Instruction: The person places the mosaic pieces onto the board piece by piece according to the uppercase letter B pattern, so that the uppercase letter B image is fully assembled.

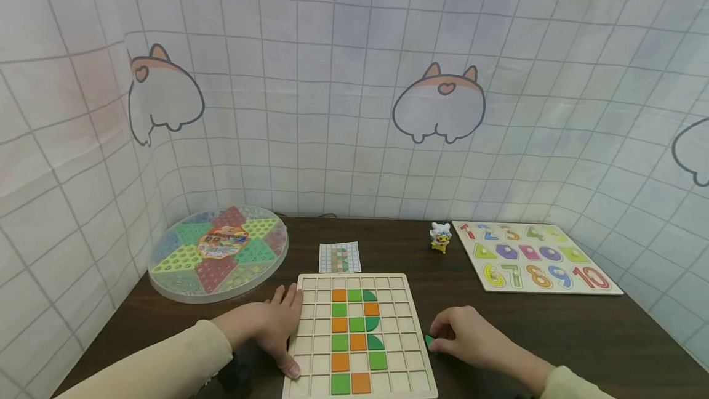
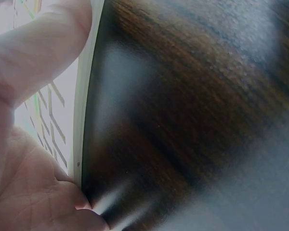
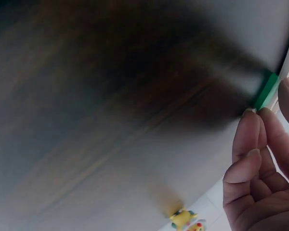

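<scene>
A wooden grid board (image 1: 321,313) lies on the table with orange and green tiles set in several of its squares. Some green pieces on it have one rounded side. My left hand (image 1: 279,324) rests along the board's left edge, thumb on its lower left corner, fingers straight near the upper left. In the left wrist view the thumb (image 2: 43,45) lies over the board's rim (image 2: 80,110). Just off the board's right edge, my right hand (image 1: 465,334) pinches a small green tile (image 3: 266,90) between thumb and fingertips; its outline is partly hidden.
A small pattern card (image 1: 325,251) lies behind the board. At the back left is a round Chinese checkers board (image 1: 188,273). A white and yellow figurine (image 1: 440,236) stands at the back, beside a number puzzle board (image 1: 520,273) on the right. Patterned cloth (image 1: 332,171) walls the table.
</scene>
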A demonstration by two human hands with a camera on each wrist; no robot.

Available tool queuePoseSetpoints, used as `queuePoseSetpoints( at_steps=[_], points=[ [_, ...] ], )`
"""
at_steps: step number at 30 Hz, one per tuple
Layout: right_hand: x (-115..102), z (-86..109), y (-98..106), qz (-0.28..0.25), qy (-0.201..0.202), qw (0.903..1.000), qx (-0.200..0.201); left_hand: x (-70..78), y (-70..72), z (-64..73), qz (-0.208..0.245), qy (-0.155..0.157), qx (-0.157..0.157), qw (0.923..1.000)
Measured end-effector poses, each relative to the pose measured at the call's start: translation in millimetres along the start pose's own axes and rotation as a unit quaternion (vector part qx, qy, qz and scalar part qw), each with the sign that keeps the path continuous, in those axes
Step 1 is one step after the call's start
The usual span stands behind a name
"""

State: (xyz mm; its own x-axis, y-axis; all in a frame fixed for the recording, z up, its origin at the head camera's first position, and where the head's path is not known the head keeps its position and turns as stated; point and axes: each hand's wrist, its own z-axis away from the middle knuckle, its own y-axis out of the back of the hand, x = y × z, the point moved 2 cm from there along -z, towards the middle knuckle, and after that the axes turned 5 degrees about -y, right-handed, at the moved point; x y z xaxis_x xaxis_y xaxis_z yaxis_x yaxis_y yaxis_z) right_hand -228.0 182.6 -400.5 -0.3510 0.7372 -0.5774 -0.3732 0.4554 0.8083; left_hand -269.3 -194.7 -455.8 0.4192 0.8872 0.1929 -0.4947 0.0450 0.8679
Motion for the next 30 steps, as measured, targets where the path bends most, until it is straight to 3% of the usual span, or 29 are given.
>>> queuePoseSetpoints(
  at_steps=[12, 22, 30],
  points=[
    [-3.5, 0.0, -2.8, 0.027, -0.008, 0.9996, -0.003, -1.3, 0.0, -0.2, 0.005, 0.002, -0.001, 1.0000],
    [-1.7, 8.0, -4.4, -0.005, 0.008, 0.9999, -0.008, -2.5, -1.5, -2.4, -0.004, 0.004, -0.003, 1.0000],
    [-14.3, 8.5, -4.2, -0.017, 0.024, 0.9987, 0.041, -3.0, -1.1, -2.5, -0.002, 0.006, -0.008, 0.9999]
  ],
)
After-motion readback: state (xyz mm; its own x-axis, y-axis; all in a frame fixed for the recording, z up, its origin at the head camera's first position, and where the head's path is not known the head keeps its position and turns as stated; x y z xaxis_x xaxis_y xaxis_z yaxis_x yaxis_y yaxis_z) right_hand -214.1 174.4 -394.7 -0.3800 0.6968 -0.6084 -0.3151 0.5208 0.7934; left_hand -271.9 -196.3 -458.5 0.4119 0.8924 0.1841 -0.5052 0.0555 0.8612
